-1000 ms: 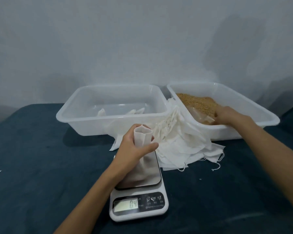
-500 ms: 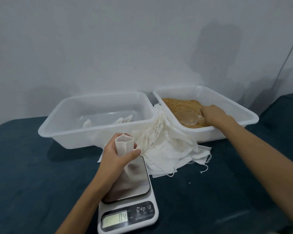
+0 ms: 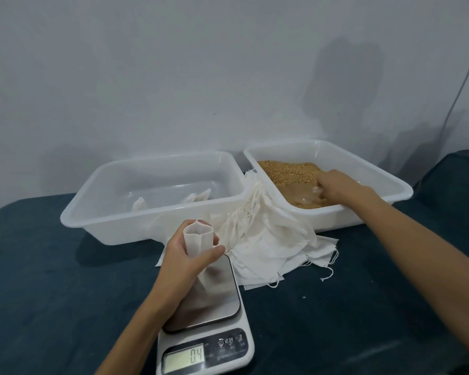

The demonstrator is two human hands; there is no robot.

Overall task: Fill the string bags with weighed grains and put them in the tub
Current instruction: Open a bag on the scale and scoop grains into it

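head | left hand (image 3: 186, 262) grips bag (image 3: 198, 239) on scale (image 3: 209, 320) | right hand (image 3: 336, 186) holds scoop (image 3: 299, 193) in grains (image 3: 287, 171)

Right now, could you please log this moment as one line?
left hand: holds bag on scale | right hand: scoop in grain

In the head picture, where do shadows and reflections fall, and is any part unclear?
Head view: a soft shadow lies on the wall above the grain tub; the scale platform mirrors the string bag that the left hand holds; the right hand in the grains is slightly blurred; the display reads 04 clearly.
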